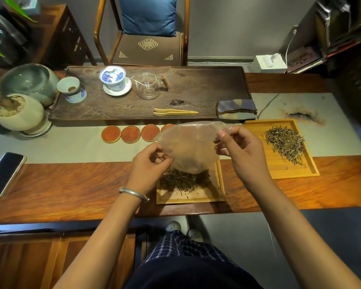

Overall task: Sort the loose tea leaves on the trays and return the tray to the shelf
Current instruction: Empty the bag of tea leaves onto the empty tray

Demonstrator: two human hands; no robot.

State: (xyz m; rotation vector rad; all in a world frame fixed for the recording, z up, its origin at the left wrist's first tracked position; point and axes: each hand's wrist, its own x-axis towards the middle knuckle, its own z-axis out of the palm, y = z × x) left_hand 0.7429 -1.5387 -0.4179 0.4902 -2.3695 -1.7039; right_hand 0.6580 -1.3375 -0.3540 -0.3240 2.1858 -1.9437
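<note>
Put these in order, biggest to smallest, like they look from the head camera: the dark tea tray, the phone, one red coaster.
1. dark tea tray
2. phone
3. red coaster

The phone lies nearer the camera, so it may look bigger than it really is.

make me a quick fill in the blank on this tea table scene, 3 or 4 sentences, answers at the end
1. Both hands, left and right, hold up a clear plastic ____.
2. The near tray holds the ____ of the two piles of tea leaves.
3. The bamboo tongs lie on the dark tea ____.
4. A phone lies on the table, to the person's ____.

Answers: bag; darker; tray; left
</note>
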